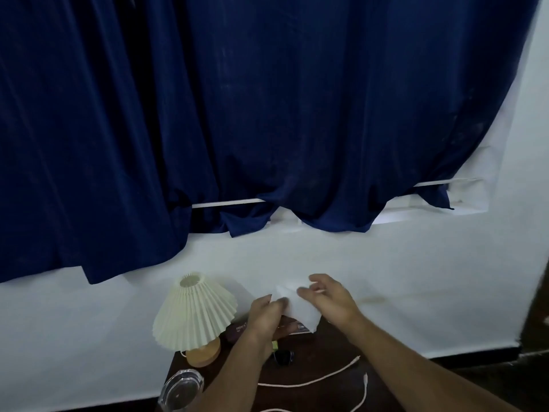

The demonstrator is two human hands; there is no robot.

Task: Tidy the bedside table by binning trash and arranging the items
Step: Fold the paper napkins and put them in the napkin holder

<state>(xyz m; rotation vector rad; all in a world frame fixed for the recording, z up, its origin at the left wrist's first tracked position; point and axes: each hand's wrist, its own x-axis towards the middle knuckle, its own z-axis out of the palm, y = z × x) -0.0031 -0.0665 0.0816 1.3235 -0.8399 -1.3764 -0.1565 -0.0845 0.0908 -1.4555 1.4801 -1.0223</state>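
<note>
Above the dark wooden bedside table [335, 346], my left hand [264, 315] pinches the lower left edge of a white tissue [300, 307]. My right hand [329, 298] hovers at the tissue's upper right with fingers spread; I cannot tell if it grips the sheet. A cream pleated lamp [193, 313] on a wooden base stands at the table's left. Behind my left hand lies a brown book or packet [237, 328]. On the tabletop rest dark sunglasses [283, 357], a small green item [274, 344], a white cable [323, 379] and a clear glass ashtray [181, 389].
A dark blue curtain [237, 114] hangs over the window above the table. The white wall [416, 278] runs behind it, with a dark floor strip [475, 361] at the right and a dark doorframe edge [537, 307] at the far right.
</note>
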